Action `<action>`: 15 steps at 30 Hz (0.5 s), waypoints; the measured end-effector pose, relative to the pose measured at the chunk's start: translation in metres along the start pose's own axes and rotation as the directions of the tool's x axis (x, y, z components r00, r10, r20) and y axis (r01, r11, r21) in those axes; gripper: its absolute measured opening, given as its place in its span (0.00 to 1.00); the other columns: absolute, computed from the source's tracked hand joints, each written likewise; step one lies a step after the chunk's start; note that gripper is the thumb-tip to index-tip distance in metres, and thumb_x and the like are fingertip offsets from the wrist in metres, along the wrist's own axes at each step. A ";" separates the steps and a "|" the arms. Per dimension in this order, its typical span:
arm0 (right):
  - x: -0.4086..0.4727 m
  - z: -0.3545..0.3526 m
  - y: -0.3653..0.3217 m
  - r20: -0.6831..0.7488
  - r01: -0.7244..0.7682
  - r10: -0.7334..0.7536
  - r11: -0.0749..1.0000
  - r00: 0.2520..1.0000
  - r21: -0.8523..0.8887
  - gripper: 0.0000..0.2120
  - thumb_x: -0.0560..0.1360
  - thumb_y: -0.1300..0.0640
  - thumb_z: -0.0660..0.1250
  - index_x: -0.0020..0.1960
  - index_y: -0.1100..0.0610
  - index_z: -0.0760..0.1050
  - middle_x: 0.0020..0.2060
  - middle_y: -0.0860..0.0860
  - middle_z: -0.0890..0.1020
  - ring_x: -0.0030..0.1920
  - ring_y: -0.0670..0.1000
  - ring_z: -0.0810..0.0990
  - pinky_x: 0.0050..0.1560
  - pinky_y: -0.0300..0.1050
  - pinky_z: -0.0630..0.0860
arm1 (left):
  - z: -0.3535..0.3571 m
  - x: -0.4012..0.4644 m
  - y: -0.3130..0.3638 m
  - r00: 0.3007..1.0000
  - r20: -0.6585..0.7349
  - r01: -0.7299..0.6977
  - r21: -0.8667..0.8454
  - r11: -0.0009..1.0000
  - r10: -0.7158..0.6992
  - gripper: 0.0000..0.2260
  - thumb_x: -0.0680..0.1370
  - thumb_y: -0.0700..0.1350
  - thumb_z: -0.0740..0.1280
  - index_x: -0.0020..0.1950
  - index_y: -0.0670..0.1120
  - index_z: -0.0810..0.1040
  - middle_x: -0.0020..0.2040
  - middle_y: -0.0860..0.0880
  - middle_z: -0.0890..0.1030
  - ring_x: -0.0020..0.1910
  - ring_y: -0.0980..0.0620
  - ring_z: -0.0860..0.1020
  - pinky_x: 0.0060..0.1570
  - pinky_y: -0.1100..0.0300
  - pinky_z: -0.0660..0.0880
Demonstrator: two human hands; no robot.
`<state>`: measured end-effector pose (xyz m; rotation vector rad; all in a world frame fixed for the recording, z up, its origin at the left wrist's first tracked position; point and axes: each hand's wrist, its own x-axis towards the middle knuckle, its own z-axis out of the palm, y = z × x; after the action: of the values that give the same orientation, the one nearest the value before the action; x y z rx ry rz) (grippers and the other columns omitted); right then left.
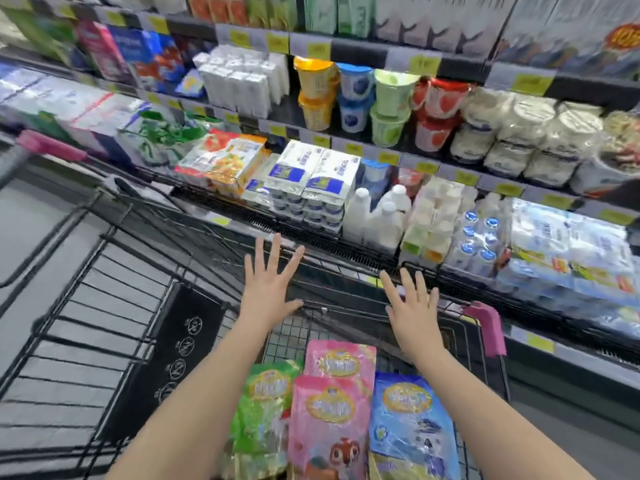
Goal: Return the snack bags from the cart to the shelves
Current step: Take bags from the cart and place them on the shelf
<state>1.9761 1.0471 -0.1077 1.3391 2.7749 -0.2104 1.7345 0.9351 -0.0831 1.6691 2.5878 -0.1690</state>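
Four snack bags are seen lying in a black wire cart (114, 289) drawn up to chilled shelves (346, 244) of dairy goods. The green bag (263, 414), the two pink bags (341, 363) (325, 427) and the blue bag (408, 424) are laid side by side, their long axes run from 6 to 12 o'clock, printed faces up and tops pointed toward the shelves. Both hands are held flat, fingers spread, with nothing gripped: the left hand (268, 285) at 12 o'clock of the green bag, the right hand (414, 310) at 12 o'clock of the blue bag, above the cart's far end. The bags' lower ends are cut off by the frame edge, and the forearms cover parts of the outer bags. Labels are blurred beyond reading.
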 end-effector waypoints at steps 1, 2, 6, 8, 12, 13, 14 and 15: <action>0.004 -0.002 0.001 -0.015 0.004 -0.003 1.000 1.000 0.011 0.40 0.68 0.58 0.74 0.72 0.49 0.55 0.65 0.62 0.73 0.66 0.67 0.69 0.58 0.71 0.67 | -0.001 0.003 0.000 1.000 0.007 -0.004 -0.011 1.000 0.004 0.48 0.70 0.63 0.67 0.73 0.60 0.31 0.72 0.44 0.27 0.71 0.38 0.29 0.70 0.38 0.41; 0.008 -0.003 0.003 -0.017 0.002 -0.001 1.000 1.000 0.021 0.40 0.68 0.60 0.73 0.72 0.49 0.55 0.63 0.62 0.74 0.66 0.67 0.69 0.58 0.71 0.67 | -0.002 0.008 0.001 1.000 0.006 -0.012 -0.025 1.000 0.012 0.49 0.70 0.62 0.68 0.73 0.59 0.32 0.72 0.44 0.27 0.71 0.38 0.29 0.70 0.38 0.40; 0.030 -0.006 0.019 -0.067 -0.015 0.017 1.000 0.998 0.025 0.39 0.69 0.64 0.71 0.73 0.48 0.55 0.58 0.62 0.75 0.66 0.65 0.69 0.61 0.70 0.65 | -0.006 0.033 0.006 0.999 -0.003 -0.054 -0.082 0.995 0.053 0.48 0.71 0.59 0.69 0.73 0.59 0.32 0.72 0.46 0.27 0.71 0.38 0.28 0.71 0.39 0.42; 0.044 -0.008 0.031 -0.103 -0.007 0.007 1.000 0.995 0.000 0.40 0.68 0.65 0.71 0.73 0.48 0.55 0.58 0.62 0.74 0.65 0.64 0.67 0.61 0.70 0.65 | -0.008 0.046 0.011 0.997 -0.009 -0.076 -0.093 0.993 0.076 0.48 0.71 0.59 0.69 0.72 0.60 0.30 0.73 0.47 0.28 0.71 0.38 0.29 0.72 0.40 0.43; 0.059 -0.009 0.052 -0.113 -0.044 0.043 0.999 0.993 -0.011 0.39 0.66 0.65 0.73 0.72 0.50 0.60 0.56 0.64 0.73 0.60 0.63 0.69 0.59 0.71 0.65 | -0.006 0.070 0.024 0.989 -0.044 -0.146 -0.071 0.987 0.143 0.47 0.71 0.60 0.68 0.71 0.61 0.30 0.76 0.45 0.34 0.73 0.37 0.34 0.72 0.39 0.44; 0.059 -0.007 0.057 -0.121 -0.060 0.059 0.998 0.991 -0.006 0.38 0.67 0.64 0.72 0.72 0.51 0.61 0.56 0.64 0.72 0.60 0.63 0.68 0.60 0.72 0.64 | -0.006 0.074 0.027 0.986 -0.051 -0.163 -0.069 0.984 0.160 0.47 0.71 0.59 0.68 0.72 0.61 0.32 0.76 0.46 0.36 0.74 0.37 0.34 0.72 0.38 0.44; 0.058 -0.005 0.061 -0.134 -0.073 0.072 0.997 0.988 -0.002 0.36 0.68 0.64 0.72 0.72 0.52 0.62 0.56 0.64 0.72 0.60 0.62 0.67 0.61 0.72 0.62 | -0.004 0.077 0.031 0.983 -0.064 -0.177 -0.067 0.982 0.173 0.46 0.71 0.59 0.68 0.73 0.61 0.34 0.77 0.46 0.36 0.74 0.37 0.34 0.71 0.38 0.44; 0.057 -0.004 0.064 -0.145 -0.078 0.077 0.997 0.986 0.001 0.36 0.68 0.64 0.72 0.72 0.52 0.63 0.56 0.65 0.72 0.60 0.62 0.67 0.61 0.72 0.62 | -0.003 0.079 0.034 0.980 -0.078 -0.188 -0.063 0.980 0.183 0.46 0.71 0.59 0.68 0.73 0.60 0.35 0.77 0.46 0.37 0.74 0.37 0.35 0.71 0.37 0.44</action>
<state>1.9912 1.1311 -0.1157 1.5161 2.8295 -0.1070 1.7325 1.0211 -0.0906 1.9122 2.4359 -0.0090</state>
